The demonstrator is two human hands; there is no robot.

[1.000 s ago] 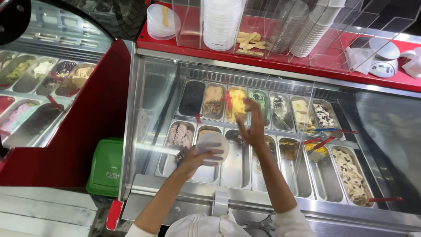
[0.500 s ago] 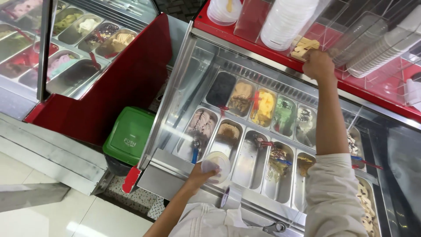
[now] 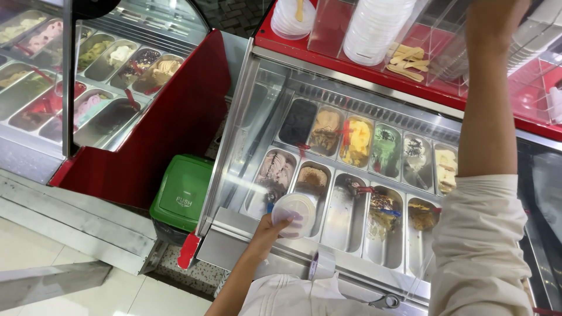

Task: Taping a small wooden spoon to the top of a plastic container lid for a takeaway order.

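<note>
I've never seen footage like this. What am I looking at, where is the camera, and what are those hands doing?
There is no machine here: a person wears a camera on the head, so the one picture looks down along their own arms. Below is a glass-topped freezer case holding metal tubs of ice cream in many colours. The left hand holds a white paper cup over the near tubs. The right hand reaches up to the red counter top, among clear boxes with stacks of white cups and wooden spoons; what it grips cannot be seen. A second case stands to the left, and a green bin sits on the floor between them.
</note>
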